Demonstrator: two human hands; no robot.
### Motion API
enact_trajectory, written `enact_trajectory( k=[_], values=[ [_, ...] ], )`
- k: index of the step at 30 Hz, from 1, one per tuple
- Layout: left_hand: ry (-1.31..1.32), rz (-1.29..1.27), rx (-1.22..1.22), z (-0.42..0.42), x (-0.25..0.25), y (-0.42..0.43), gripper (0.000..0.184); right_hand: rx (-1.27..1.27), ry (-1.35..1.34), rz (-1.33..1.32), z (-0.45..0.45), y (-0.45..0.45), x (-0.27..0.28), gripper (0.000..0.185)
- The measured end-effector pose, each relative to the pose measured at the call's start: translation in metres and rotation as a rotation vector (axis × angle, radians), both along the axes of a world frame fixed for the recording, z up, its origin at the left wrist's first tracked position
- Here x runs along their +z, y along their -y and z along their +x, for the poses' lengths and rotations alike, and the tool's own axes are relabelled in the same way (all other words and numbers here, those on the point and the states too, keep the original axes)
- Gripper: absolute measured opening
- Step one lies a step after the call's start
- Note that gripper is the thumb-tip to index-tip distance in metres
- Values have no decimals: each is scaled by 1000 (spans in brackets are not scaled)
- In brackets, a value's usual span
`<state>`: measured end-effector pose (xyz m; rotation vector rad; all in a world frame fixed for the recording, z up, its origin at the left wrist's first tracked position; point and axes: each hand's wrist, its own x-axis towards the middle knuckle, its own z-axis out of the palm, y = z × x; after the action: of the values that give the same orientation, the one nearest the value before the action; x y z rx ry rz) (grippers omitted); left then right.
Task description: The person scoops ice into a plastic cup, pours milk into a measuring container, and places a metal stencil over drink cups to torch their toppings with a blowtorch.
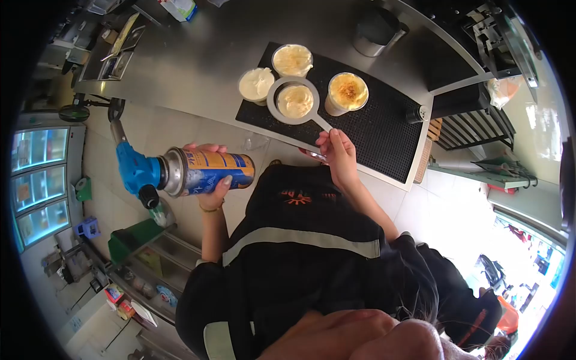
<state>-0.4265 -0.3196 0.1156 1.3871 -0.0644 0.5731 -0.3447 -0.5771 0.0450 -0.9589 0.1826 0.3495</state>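
A steel counter [180, 66] bears a perforated black mat [384, 135] and four cups [348, 93]; a glass-doored fridge [41, 180] stands leftward. The left hand [215, 197] encircles a blowtorch [175, 172]; the right hand [343, 159] pinches a ring-headed tool [315, 117].

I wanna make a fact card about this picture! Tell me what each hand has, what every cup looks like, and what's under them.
Left hand: holding a gas torch; no flame visible
Right hand: holding the handle of a ring tool
Near cup: pale cream, framed by the ring in this view; can't tell if they touch
Right-hand cup: cream with a browned patch on top
Left-hand cup: pale cream
Far cup: pale cream
Under the cups: black mat on a metal counter
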Motion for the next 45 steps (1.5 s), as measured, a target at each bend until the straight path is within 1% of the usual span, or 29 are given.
enact_trajectory(
  k=[5, 6, 8, 10, 13, 15, 16, 19, 22, 26, 29, 34, 38, 41, 42, 45],
  values=[
    [-11, 2, -36, 1, 1, -26, 83, -90, 18, -46, -2, -14, -24, 27],
    [9, 70, -51, 2, -1, -30, 82, -95, 33, -100, -3, -17, -29, 30],
    [28, 51, -85, 6, -2, -34, 81, -125, 10, -122, -4, -26, -33, 30],
    [33, -1, -118, 13, -4, -31, 79, -169, -35, -165, -5, -31, -32, 31],
    [35, -136, -145, 19, 6, -22, 84, -194, 31, -190, -5, -33, -40, 31],
    [82, -102, -218, 29, 5, -26, 83, -198, 60, -169, -5, -33, -44, 32],
    [107, -81, -245, 34, 5, -27, 82, -241, 89, -125, -4, -35, -47, 33],
    [58, 44, -231, 43, 19, -25, 80, -257, 103, -64, -3, -34, -50, 31],
    [50, 150, -369, 54, 30, -27, 76, -269, 142, -86, 0, -35, -59, 31],
    [41, 276, -358, 63, 34, -11, 76, -220, 155, -184, 5, -25, -52, 31],
    [24, 285, -427, 66, 34, 2, 77, -190, 173, -264, 7, -17, -45, 31],
    [12, 224, -382, 64, 24, 16, 81, -174, 220, -307, 11, -16, -54, 29],
    [47, 198, -246, 64, 16, 18, 87, -127, 190, -332, 14, -12, -54, 32],
    [9, 241, -244, 59, 15, 13, 84, -167, 204, -372, 18, -11, -56, 31],
    [34, 243, -221, 61, 11, 11, 84, -163, 207, -373, 18, -9, -56, 32],
    [54, 242, -212, 61, 9, 10, 84, -99, 209, -451, 18, -5, -52, 32]
  ],
)
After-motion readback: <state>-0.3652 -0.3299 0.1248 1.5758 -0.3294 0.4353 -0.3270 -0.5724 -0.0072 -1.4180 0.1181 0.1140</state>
